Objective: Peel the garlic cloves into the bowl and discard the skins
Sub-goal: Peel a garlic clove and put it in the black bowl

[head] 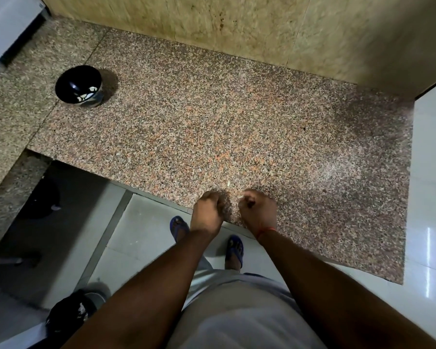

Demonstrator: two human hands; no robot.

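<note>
Both hands curl at the counter (pixel 212 137) edge: left hand (pixel 207 212) hides its contents; right hand (pixel 258 210) pinches something pale.

Bowl (pixel 79 84) sits well apart, far left; carried cloves or skins may drop floorward.

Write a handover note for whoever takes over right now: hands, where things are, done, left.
Left hand: fingers curled at the counter's front edge; contents hidden.
Right hand: curled, a pale scrap, probably garlic skin, at its fingertips.
Bowl: black, far left on the counter, well away from both hands, with pale peeled cloves inside.
One small pale scrap lies on the counter just beyond the hands.
Done: some cloves are in the bowl.
Left: gather and discard the skins; no unpeeled cloves are visible.
</note>
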